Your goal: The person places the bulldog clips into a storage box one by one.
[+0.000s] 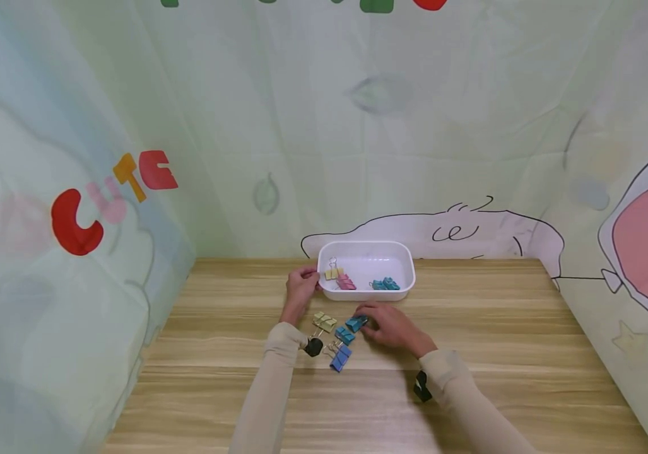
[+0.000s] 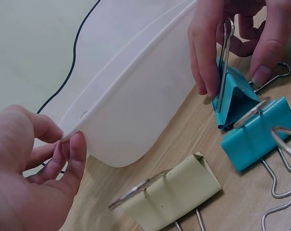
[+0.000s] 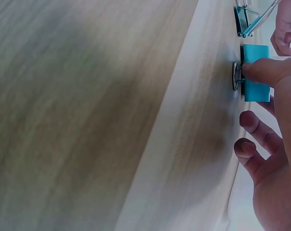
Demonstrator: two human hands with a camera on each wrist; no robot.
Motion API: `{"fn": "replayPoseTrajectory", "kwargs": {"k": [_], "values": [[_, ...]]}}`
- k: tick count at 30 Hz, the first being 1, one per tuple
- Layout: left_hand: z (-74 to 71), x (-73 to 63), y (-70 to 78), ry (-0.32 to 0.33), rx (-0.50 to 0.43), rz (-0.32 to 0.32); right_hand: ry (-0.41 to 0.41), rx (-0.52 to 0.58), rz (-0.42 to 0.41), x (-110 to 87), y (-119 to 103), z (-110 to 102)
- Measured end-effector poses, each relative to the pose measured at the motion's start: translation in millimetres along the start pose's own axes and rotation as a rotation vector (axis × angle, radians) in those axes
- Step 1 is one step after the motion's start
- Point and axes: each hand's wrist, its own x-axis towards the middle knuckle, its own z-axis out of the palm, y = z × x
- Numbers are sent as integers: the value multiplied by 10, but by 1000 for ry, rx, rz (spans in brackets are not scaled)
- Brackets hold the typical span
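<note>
My left hand [image 1: 300, 290] pinches the rim of a white plastic tub [image 1: 366, 294] at its left end, thumb and fingers meeting on the edge in the left wrist view. In front of the tub, my right hand [image 1: 388, 325] grips a teal binder clip [image 2: 234, 91] between thumb and fingers, low over the table. Beside that clip lies a second teal binder clip [image 2: 261, 134]. A pale yellow binder clip [image 1: 324, 321] sits nearer the left hand, and a blue binder clip [image 1: 341, 358] lies closest to me.
Inside the tub are a yellow binder clip [image 1: 334, 273], a pink binder clip [image 1: 346, 282] and teal binder clips [image 1: 386, 284]. The tub stands at the back edge of the wooden table [image 1: 505, 328], against a printed curtain [image 1: 244, 126].
</note>
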Motion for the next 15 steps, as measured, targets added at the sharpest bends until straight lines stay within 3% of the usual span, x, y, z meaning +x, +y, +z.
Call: {"fn": "replayPoseTrajectory", "kwargs": {"k": [15], "values": [[2,7,-13,2,2,13,20,30,2,-31,-2,-26]]}}
